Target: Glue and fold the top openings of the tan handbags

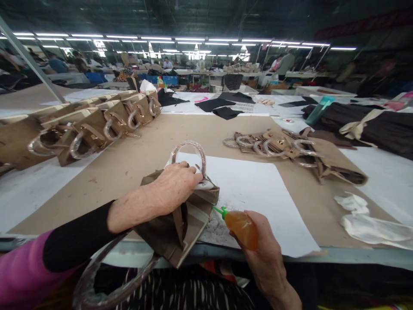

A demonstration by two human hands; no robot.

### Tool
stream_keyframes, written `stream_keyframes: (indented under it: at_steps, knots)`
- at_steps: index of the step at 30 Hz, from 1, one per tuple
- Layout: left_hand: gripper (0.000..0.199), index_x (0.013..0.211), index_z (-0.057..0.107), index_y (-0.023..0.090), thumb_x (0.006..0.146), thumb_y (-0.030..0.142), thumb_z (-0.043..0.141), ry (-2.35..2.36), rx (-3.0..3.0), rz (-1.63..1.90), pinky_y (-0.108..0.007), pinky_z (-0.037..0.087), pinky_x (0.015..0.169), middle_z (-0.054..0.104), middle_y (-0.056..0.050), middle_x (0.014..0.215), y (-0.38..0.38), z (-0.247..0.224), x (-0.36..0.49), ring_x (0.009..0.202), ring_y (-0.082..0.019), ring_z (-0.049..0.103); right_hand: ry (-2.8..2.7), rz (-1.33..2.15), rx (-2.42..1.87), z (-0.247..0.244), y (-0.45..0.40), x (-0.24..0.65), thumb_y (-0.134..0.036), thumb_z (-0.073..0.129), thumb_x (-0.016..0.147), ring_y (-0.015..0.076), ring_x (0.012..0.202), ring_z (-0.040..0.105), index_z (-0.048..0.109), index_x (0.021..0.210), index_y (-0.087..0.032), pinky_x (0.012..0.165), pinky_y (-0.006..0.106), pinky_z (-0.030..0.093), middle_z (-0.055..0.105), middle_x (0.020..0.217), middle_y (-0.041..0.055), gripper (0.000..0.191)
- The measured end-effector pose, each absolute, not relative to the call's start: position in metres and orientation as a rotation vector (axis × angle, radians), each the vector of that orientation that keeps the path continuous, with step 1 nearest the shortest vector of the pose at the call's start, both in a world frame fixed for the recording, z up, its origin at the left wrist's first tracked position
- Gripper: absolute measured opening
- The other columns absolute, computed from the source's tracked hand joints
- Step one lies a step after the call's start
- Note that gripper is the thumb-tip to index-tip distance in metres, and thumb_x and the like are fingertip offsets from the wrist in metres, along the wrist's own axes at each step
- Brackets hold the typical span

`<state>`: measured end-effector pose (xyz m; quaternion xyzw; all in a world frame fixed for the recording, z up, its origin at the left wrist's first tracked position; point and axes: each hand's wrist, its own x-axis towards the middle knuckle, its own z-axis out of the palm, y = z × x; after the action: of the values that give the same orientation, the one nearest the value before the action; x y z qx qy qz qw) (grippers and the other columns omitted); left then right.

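Observation:
A brown handbag lies tilted at the front edge of the table, one plastic-wrapped handle standing up behind and another hanging toward me. My left hand grips the bag's upper part at the base of the far handle, its fingers curled and partly hidden. In my right hand is a squeeze bottle of amber liquid. Its green nozzle points left and sits close to the bag's side edge; whether it touches is unclear. Beneath the bag is a smudged white sheet.
Rows of brown handbags stand at the left. More handbags lie piled at the right, near white cloth scraps and a dark fabric bundle. Black pieces lie at the far side. People work in the background.

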<state>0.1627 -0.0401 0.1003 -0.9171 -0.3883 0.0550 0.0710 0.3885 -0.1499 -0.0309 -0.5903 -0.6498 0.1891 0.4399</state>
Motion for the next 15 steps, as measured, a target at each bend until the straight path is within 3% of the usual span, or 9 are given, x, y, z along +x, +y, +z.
stream_keyframes:
  at_steps: [4, 7, 9, 11, 13, 15]
  knots:
    - [0.012, 0.084, 0.06, 0.018, 0.078, 0.01, 0.053, -1.229, -2.777, 0.194, -0.03, 0.045, 0.064, 0.065, -0.005, 0.083, -0.034, 0.106, 0.162, 0.082, -0.023, 0.061, -1.83, 0.223, -1.3, -0.047, -0.149, 0.397, -0.005, 0.042, 0.083, 0.0285, 0.112, 0.053, 0.041, 0.132, -0.024, 0.088, 0.043, 0.05, 0.051, 0.124, 0.0117, 0.053]
    - [0.012, 0.083, 0.06, 0.018, 0.077, 0.01, 0.052, -1.258, -2.808, 0.132, -0.029, 0.045, 0.066, 0.066, -0.006, 0.082, -0.028, 0.107, 0.157, 0.08, -0.021, 0.061, -1.969, 0.122, -1.243, -0.048, -0.149, 0.409, -0.001, 0.038, 0.079, 0.03, 0.117, 0.049, 0.039, 0.135, -0.028, 0.089, 0.046, 0.05, 0.049, 0.13, 0.01, 0.063]
    - [0.014, 0.085, 0.06, 0.018, 0.078, 0.01, 0.051, -1.304, -2.82, 0.087, -0.029, 0.045, 0.068, 0.066, -0.006, 0.083, -0.025, 0.109, 0.15, 0.08, -0.02, 0.062, -1.882, 0.086, -1.317, -0.035, -0.147, 0.419, -0.007, 0.044, 0.082, 0.0331, 0.114, 0.051, 0.043, 0.131, -0.027, 0.091, 0.052, 0.047, 0.051, 0.127, 0.0111, 0.053]
    - [0.016, 0.089, 0.061, 0.019, 0.08, 0.012, 0.049, -1.353, -2.829, 0.018, -0.029, 0.045, 0.071, 0.066, -0.006, 0.087, -0.023, 0.111, 0.14, 0.083, -0.02, 0.061, -1.614, 0.095, -1.468, -0.015, -0.144, 0.432, -0.025, 0.056, 0.084, 0.0381, 0.109, 0.052, 0.048, 0.125, -0.025, 0.094, 0.061, 0.04, 0.053, 0.12, 0.0137, 0.042]
    - [0.018, 0.092, 0.061, 0.019, 0.083, 0.014, 0.047, -1.409, -2.829, -0.098, -0.029, 0.044, 0.075, 0.066, -0.006, 0.091, -0.023, 0.114, 0.127, 0.086, -0.02, 0.06, -1.256, 0.211, -1.598, 0.008, -0.141, 0.447, -0.043, 0.069, 0.076, 0.0433, 0.107, 0.051, 0.051, 0.121, -0.024, 0.096, 0.066, 0.034, 0.054, 0.117, 0.0159, 0.053]
    - [0.016, 0.087, 0.061, 0.018, 0.084, 0.02, 0.046, -1.551, -2.791, -0.221, -0.028, 0.043, 0.073, 0.065, -0.005, 0.086, -0.023, 0.117, 0.109, 0.082, -0.019, 0.059, -0.911, 0.41, -1.562, 0.027, -0.136, 0.463, -0.05, 0.07, 0.075, 0.0424, 0.107, 0.052, 0.051, 0.123, -0.03, 0.094, 0.063, 0.035, 0.056, 0.118, 0.0158, 0.055]
